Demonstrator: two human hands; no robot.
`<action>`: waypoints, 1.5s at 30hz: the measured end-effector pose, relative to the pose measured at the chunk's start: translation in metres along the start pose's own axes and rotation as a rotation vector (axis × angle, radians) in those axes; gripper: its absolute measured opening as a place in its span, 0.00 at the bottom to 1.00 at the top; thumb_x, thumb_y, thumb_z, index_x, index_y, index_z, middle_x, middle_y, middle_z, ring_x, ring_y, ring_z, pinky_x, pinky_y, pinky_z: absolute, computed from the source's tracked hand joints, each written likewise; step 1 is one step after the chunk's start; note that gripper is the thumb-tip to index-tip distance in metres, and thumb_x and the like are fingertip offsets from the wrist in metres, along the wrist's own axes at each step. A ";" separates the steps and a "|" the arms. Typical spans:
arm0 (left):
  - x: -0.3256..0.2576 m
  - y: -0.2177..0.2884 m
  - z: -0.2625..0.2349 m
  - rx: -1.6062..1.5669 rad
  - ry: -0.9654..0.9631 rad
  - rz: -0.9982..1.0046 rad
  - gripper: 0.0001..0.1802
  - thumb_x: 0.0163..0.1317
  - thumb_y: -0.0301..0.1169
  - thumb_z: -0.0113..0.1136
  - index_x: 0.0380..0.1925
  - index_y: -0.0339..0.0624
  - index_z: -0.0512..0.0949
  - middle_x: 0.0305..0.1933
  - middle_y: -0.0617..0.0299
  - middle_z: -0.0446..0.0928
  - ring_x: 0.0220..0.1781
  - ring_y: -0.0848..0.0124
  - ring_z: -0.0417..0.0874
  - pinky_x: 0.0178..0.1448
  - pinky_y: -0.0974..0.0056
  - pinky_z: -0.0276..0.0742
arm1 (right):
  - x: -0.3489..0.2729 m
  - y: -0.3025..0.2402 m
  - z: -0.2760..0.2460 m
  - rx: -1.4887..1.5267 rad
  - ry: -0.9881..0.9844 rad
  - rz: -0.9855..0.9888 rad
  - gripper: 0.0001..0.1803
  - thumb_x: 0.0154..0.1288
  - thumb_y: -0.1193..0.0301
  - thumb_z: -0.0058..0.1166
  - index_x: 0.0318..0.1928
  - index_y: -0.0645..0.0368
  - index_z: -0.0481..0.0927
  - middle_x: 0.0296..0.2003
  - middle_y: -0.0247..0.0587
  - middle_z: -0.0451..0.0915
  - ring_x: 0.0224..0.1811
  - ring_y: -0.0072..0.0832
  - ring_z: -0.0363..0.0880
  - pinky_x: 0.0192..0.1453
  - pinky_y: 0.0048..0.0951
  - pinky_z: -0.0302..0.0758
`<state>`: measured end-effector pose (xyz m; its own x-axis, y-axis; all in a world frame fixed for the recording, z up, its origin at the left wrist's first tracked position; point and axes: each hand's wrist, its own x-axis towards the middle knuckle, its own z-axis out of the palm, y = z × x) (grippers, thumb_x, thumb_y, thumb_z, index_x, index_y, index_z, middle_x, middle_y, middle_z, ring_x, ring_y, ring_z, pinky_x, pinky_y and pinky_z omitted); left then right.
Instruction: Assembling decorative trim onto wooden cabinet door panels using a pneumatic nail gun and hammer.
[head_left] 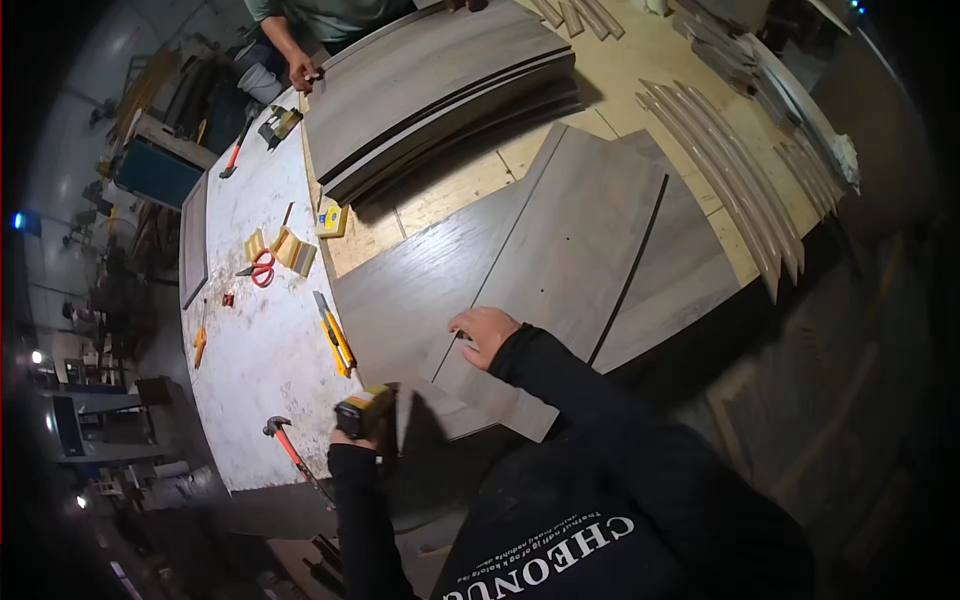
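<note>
On the surface [260, 340], grey planks [560, 250] lie fitted side by side; one dark seam between two of them looks not yet closed, and a stack [440, 90] waits beyond. The right hand [485, 333] presses on a plank, fingers bent, pinching nothing. The left hand [352, 435] is wrapped round a yellow-black tool [365, 408], blurred, its kind unclear. A co-worker's hand [300, 72] touches the stack.

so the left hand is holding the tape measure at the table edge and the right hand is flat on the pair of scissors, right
Not quite. In the head view the left hand does hold the tape measure, but the right hand rests on the grey plank; the red-handled scissors lie untouched, far off on the white tabletop.
</note>
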<state>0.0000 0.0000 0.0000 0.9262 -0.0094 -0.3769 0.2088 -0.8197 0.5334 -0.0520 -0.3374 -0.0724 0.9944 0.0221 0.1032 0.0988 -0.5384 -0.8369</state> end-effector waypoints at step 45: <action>-0.106 0.084 0.057 -0.623 0.325 0.730 0.21 0.46 0.21 0.64 0.43 0.40 0.77 0.40 0.51 0.79 0.41 0.59 0.81 0.46 0.66 0.75 | 0.005 -0.180 -0.064 -0.412 -0.235 -0.654 0.15 0.47 0.61 0.60 0.38 0.45 0.78 0.28 0.26 0.77 0.31 0.27 0.76 0.40 0.29 0.70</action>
<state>-0.0987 -0.1007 0.0419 0.9140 -0.1563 0.3744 -0.4023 -0.2305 0.8860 -0.0674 -0.2945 0.1132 0.7263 0.5920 0.3493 0.6874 -0.6213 -0.3761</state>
